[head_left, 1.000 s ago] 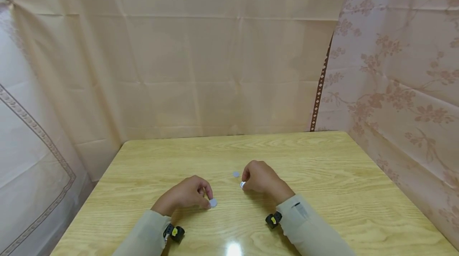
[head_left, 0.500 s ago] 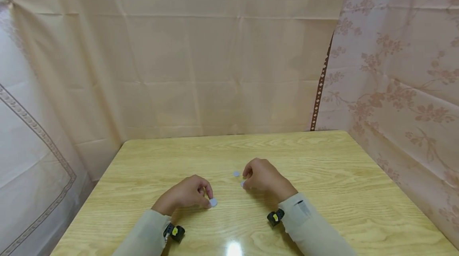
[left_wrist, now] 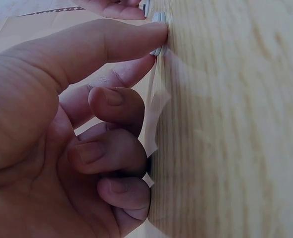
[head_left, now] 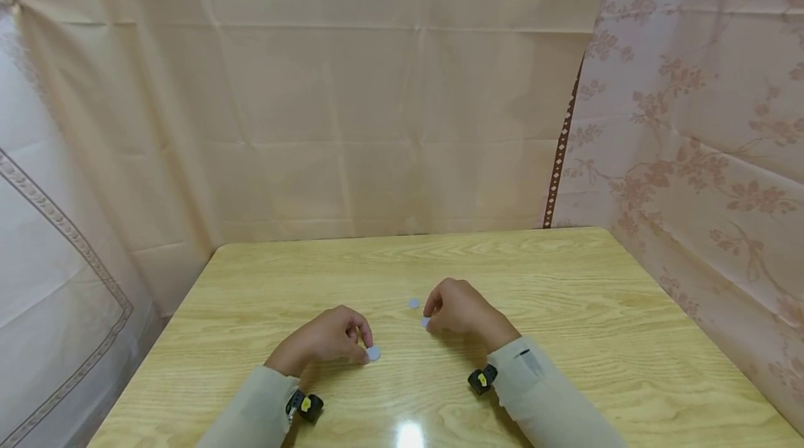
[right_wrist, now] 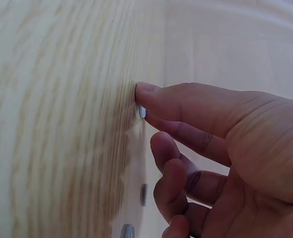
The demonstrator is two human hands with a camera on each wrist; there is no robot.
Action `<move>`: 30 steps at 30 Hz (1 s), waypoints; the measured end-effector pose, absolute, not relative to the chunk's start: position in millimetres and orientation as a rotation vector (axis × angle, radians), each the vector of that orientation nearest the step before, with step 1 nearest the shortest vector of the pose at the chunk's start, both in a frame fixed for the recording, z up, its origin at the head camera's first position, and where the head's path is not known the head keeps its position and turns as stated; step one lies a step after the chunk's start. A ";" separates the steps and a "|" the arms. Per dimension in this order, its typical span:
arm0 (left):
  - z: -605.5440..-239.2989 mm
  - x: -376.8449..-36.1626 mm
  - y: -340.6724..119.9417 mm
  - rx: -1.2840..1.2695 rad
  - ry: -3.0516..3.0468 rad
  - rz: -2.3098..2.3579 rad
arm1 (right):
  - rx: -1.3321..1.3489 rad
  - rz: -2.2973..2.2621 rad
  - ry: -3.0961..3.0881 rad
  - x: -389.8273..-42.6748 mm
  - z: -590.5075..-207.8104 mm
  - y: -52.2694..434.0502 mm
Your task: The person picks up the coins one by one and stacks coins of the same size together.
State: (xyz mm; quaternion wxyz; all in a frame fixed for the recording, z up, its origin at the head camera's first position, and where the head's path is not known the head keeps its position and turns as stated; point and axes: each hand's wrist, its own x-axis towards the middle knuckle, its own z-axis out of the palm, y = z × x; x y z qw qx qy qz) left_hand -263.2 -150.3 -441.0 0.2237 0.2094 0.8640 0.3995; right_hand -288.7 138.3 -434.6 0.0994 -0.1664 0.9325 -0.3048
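Left hand: the left hand (head_left: 323, 341) is sitting low in the middle of the head view, a bit to the left. Its thumb and pointing finger are pinching a small round grey disc (head_left: 373, 353) against the table (head_left: 565, 294). The other fingers are curling in.
Left wrist view: the pinched disc (left_wrist: 158, 50) is showing at the top of the frame, between the thumb tip and the finger tip, right on the wood.
Right hand: the right hand (head_left: 461, 308) is sitting just right of the middle. Its thumb and pointing finger are pinching a second disc (head_left: 425, 322) down on the table.
Right wrist view: the second disc (right_wrist: 142, 112) is peeking out thin between the two finger tips, left of the middle.
Loose disc: a third disc (head_left: 413, 303) is lying flat just above the right hand's finger tips, not touching them.
Open room: wide bare wood is lying above both hands and out to the right.
Edges: the far edge of the table is meeting the hanging cloth (head_left: 377, 120); both hands are staying well apart from the left and right edges.
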 end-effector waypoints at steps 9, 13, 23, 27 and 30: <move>-440.3 -263.0 -151.0 0.583 2.372 1.110 | -0.518 -0.891 2.759 -288.4 -437.2 136.4; -440.2 -263.0 -150.8 0.582 2.371 1.110 | -0.538 -0.866 2.777 -288.6 -438.3 136.2; -440.4 -264.0 -150.9 0.587 2.375 1.103 | -0.564 -0.790 2.846 -284.6 -433.4 131.1; -440.2 -263.8 -150.6 0.579 2.373 1.102 | -0.596 -0.784 2.849 -283.5 -433.5 130.7; -440.1 -263.7 -150.4 0.575 2.372 1.103 | -0.613 -0.786 2.843 -283.5 -433.8 131.4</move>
